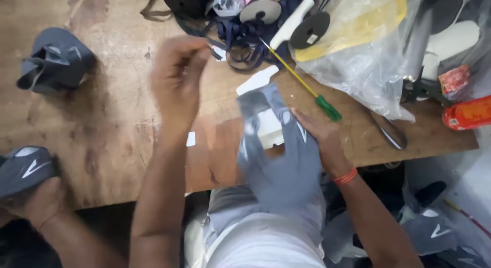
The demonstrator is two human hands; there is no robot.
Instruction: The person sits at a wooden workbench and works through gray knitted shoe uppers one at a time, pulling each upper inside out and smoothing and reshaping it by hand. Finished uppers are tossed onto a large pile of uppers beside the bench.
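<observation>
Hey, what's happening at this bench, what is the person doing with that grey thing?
A person sits at a worn wooden table, pressing a grey shoe upper against the table edge with the right hand. The left hand is raised above the table, fingers pinched together, blurred; what it holds is unclear. A green-handled screwdriver lies just beyond. At the lower left, another person's hand holds a similar grey upper.
</observation>
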